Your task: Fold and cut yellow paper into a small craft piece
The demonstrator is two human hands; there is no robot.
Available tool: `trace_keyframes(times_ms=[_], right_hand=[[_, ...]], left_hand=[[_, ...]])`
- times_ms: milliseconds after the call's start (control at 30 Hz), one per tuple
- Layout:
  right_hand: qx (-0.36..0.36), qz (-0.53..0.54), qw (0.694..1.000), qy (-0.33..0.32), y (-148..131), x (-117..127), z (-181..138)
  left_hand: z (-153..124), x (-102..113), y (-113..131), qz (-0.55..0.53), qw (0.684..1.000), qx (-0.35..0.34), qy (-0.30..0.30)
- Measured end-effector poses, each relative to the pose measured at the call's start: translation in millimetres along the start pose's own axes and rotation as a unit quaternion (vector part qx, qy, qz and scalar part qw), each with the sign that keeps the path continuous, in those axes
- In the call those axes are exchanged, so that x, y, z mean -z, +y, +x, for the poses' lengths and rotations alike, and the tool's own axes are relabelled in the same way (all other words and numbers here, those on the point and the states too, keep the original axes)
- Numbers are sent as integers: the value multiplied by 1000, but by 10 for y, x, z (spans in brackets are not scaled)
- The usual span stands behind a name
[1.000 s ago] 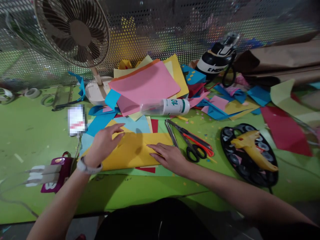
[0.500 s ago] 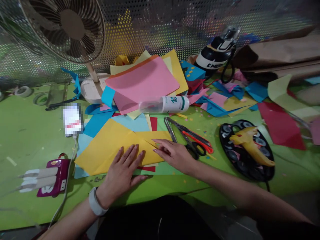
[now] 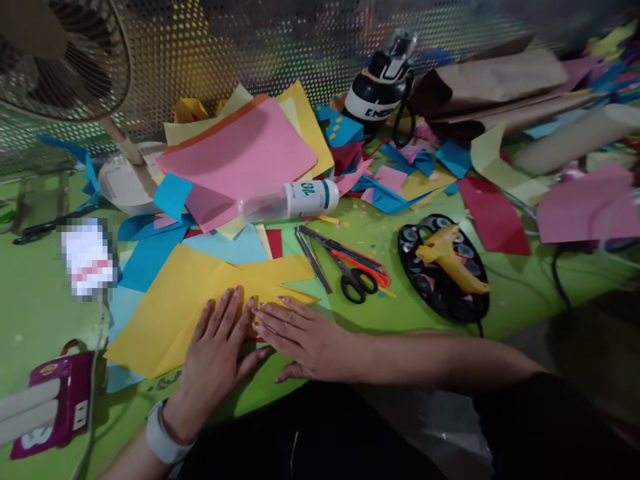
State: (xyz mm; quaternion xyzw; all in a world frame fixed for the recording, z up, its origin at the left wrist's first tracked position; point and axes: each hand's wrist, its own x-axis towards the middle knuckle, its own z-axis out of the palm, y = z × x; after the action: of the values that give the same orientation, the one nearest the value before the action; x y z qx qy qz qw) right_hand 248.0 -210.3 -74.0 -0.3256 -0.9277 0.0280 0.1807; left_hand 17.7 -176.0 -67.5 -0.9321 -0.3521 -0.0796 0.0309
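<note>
A sheet of yellow paper (image 3: pixel 165 303), folded and with strips fanning out at its right end, lies over light blue paper (image 3: pixel 125 317). My left hand (image 3: pixel 217 340) rests flat on the lower part of the yellow sheet, fingers stretched out. Beside it, my right hand (image 3: pixel 300 337) also lies flat on the yellow paper, its fingertips close to the left fingers. Both hands are open and hold nothing. Just right of the paper are tweezers (image 3: pixel 314 260), black scissors (image 3: pixel 353 283) and an orange utility knife (image 3: pixel 367 267).
A clear bottle (image 3: pixel 300 200) lies before stacked pink paper (image 3: pixel 240 150). At right, a yellow glue gun (image 3: pixel 455 260) rests on a black tray (image 3: pixel 415 287). A phone (image 3: pixel 89 257), a purple power strip (image 3: pixel 60 400) and a fan (image 3: pixel 60 53) are at left; a black bottle (image 3: pixel 373 100) stands behind.
My right hand has moved left and flattened onto the yellow paper near my left hand. The strips at the paper's right end now show apart. The view has shifted to the right.
</note>
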Motion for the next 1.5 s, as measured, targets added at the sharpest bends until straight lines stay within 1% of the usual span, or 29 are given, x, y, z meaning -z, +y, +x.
trace_keyframes(times_ms=[67,133,200,333,500,567,633,667,700,733,800,833,867,900,933,967,1000,1067,1133,1167,1200,1267,1333,1400,1433,1500], right_hand=[[-27,2,1000,3,34,33,12],[-79,0,997,11,70,79,29],[-116,-6,993,23,104,119,44],[-122,-3,992,39,145,146,52],[-228,-5,972,57,207,97,22],[-231,15,971,62,248,65,9],[-210,46,974,71,293,41,5],[-198,59,975,79,315,35,10],[-189,70,975,90,334,34,18],[-183,78,974,104,349,37,30],[-179,95,970,134,365,61,55],[-179,107,967,145,368,84,63],[-176,124,965,152,370,119,66],[-173,147,962,152,376,169,61],[-168,177,959,143,390,237,47],[-161,214,956,121,416,325,26],[-148,258,951,90,455,428,-1],[-97,356,929,-3,568,652,-59],[-5,424,902,-81,695,827,-103],[29,442,890,-108,748,871,-114],[44,444,886,-125,788,877,-117],[24,410,901,-141,822,785,-104],[-16,364,919,-151,802,615,-74],[-25,376,911,-167,754,466,-42],[-34,395,902,-168,725,421,-28],[-83,435,882,-159,661,391,-4]], left_hand=[[-1,17,0,-7,1000,-1,2],[-5,35,6,-12,1000,1,-3],[-9,47,17,-13,1000,3,-7],[-20,55,38,-12,1000,5,-3],[-30,72,68,-15,1000,-3,-6],[-25,95,68,-20,1000,-10,-1],[-17,139,36,-27,999,-14,9],[-15,170,3,-31,999,-5,21],[-15,207,-41,-36,998,19,37],[-18,248,-94,-42,996,57,58],[-36,338,-207,-72,978,175,91],[-50,383,-258,-105,967,213,89],[-66,425,-298,-147,957,238,71],[-82,462,-326,-197,949,242,45],[-99,494,-342,-247,941,230,26],[-114,518,-348,-295,932,209,20],[-126,534,-347,-339,924,176,31],[-147,543,-345,-413,901,93,96],[-168,528,-360,-459,875,17,155],[-181,516,-375,-472,864,-10,174],[-195,506,-393,-478,858,-23,186],[-233,491,-426,-479,858,-29,186],[-287,485,-442,-486,860,-27,157],[-367,476,-436,-502,857,3,118],[-416,466,-426,-508,854,35,103],[-519,434,-401,-498,854,125,80]])
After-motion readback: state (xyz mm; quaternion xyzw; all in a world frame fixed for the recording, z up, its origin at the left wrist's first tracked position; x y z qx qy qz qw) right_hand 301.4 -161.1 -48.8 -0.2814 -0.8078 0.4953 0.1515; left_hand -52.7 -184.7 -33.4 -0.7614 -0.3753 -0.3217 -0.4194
